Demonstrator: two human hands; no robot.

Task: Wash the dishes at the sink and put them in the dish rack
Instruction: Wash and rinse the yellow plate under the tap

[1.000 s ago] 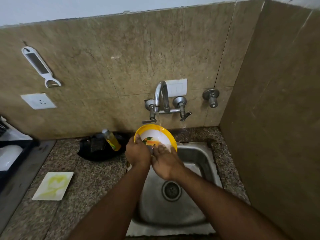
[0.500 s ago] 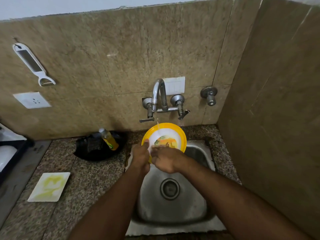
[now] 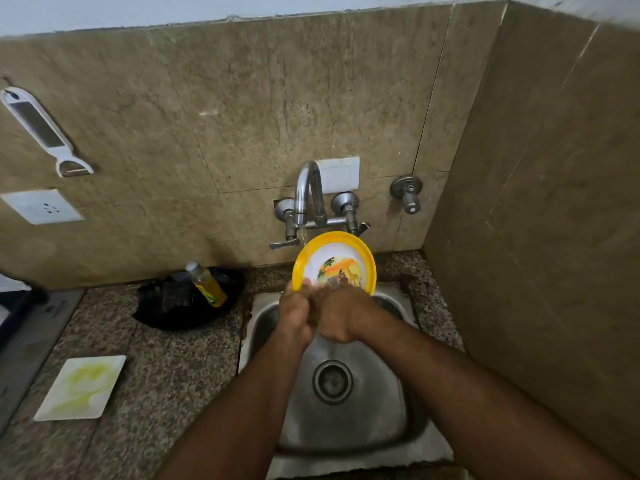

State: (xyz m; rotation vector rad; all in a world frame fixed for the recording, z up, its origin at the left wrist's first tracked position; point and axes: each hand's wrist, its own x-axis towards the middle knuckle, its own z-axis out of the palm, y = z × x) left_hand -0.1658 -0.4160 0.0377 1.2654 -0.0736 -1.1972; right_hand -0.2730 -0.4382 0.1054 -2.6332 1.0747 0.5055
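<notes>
A yellow-rimmed plate (image 3: 334, 263) with an animal picture stands tilted under the tap (image 3: 308, 192), over the steel sink (image 3: 391, 403). A thin stream of water falls on its left rim. My left hand (image 3: 294, 315) grips the plate's lower left edge. My right hand (image 3: 341, 315) lies against the plate's lower face, fingers curled and blurred. The dish rack (image 3: 14, 306) shows only as a dark corner at the far left edge.
A white square plate (image 3: 81, 388) with yellow smears lies on the granite counter at left. A yellow soap bottle (image 3: 206, 285) leans in a black pan (image 3: 166, 306) behind it. A peeler (image 3: 45, 133) hangs on the wall. A side wall stands close on the right.
The plate has turned to face me more, and sits a little further right under the stream. My right hand has slid along its lower face.
</notes>
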